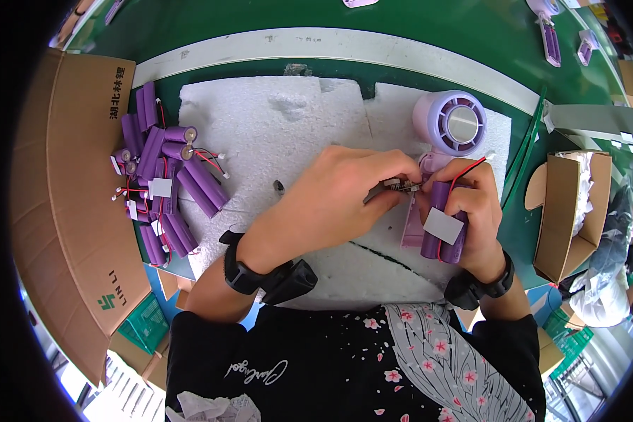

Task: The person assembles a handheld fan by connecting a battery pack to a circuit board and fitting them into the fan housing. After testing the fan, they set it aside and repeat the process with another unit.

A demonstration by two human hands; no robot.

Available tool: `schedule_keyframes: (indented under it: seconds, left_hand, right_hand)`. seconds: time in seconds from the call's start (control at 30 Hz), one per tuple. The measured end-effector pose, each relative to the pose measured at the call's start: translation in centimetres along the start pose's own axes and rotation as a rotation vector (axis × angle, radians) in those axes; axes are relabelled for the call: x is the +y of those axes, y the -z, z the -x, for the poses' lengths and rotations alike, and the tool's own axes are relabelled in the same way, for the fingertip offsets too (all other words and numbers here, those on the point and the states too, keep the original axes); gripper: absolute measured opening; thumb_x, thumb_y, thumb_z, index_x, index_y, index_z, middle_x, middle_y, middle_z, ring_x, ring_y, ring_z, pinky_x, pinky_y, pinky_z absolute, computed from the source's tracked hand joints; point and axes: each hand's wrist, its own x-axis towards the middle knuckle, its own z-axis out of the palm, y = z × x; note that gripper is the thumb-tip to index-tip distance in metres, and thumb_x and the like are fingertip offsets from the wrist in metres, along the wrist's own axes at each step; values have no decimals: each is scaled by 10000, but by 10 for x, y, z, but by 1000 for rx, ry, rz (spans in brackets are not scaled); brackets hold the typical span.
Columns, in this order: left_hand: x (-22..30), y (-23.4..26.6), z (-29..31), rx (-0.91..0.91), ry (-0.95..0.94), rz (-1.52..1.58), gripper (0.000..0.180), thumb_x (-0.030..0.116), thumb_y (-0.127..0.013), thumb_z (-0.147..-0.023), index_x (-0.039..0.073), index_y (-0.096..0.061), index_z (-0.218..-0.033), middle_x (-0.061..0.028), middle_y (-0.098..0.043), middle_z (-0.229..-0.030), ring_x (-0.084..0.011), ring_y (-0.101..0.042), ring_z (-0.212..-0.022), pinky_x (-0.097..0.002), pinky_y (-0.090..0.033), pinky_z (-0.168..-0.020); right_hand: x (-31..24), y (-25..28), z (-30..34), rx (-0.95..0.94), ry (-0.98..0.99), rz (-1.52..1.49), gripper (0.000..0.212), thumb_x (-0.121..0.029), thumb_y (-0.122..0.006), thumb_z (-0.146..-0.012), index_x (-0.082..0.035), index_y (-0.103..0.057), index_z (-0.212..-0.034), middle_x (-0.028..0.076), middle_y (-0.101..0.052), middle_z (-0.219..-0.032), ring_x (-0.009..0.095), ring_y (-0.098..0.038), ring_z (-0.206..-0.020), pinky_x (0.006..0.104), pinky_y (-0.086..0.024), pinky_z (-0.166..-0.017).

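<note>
Head view shows work that looks partway along: a purple battery pack (439,200), its two cylinders sleeved side by side and carrying a matte white square pad (444,226), is outside the open-looking pink handle (412,228) of a handheld fan (450,123), so wiring and enclosure both appear unfinished, as far as can be judged. The left hand (352,186) has its grip pinched on a small circuit board (401,185), thumb below and fingertips above, close to the right hand's fingers; whether any joint between board and wires is complete cannot be told. The right hand (475,204) has its grip wrapped about the battery pack, over the handle, with a thin red wire (467,170) ending in a black tip rising past the knuckles. The fan's head is smooth lavender plastic, a round spoked grille around a shiny silver disc. Beneath lies a grainy white foam sheet (309,126), dented and cracked, on the green tabletop (522,193). More glossy purple packs (151,155) with red leads and white plugs are heaped at left, beside a ribless brown cardboard carton (77,190).
</note>
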Motion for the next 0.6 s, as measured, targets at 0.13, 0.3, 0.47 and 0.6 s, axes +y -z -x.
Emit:
schedule_keyframes:
  seconds: [0.13, 0.3, 0.47, 0.6]
  left_hand:
    - [0, 1, 0, -8, -16, 3, 280, -37, -744, -730, 45, -651, -981, -98, -689, -862, -244, -699, -778, -310, -559, -690]
    - [3, 4, -1, -43, 0, -3, 295, -22, -765, -717, 42, -656, -983, -100, -689, -863, -244, -704, -776, -300, -562, -692]
    - [1, 2, 1, -51, 56, 73, 301, -37, -758, -709, 39, -664, -984, -101, -687, -858, -242, -695, -756, -309, -558, -689]
    - [1, 1, 1, -50, 58, 107, 323, -65, -735, -700, 43, -671, -998, -93, -683, -882, -237, -682, -750, -322, -553, -669]
  right_hand:
    - [0, 0, 2, -41, -11, 9, 415, 134, -742, -708, -79, -448, -908, 165, -542, -1019, 199, -639, -781, 280, -522, -613]
    - [-1, 3, 0, -64, -1, 53, 370, 108, -736, -721, -70, -458, -887, 166, -551, -1011, 187, -636, -778, 262, -516, -609]
    - [-4, 4, -2, -71, -2, 65, 350, 77, -744, -716, -73, -462, -860, 159, -576, -983, 188, -639, -770, 265, -513, -593]
    - [-6, 2, -3, -59, -13, 82, 337, 47, -745, -677, -77, -487, -856, 142, -591, -973, 218, -628, -756, 288, -509, -587]
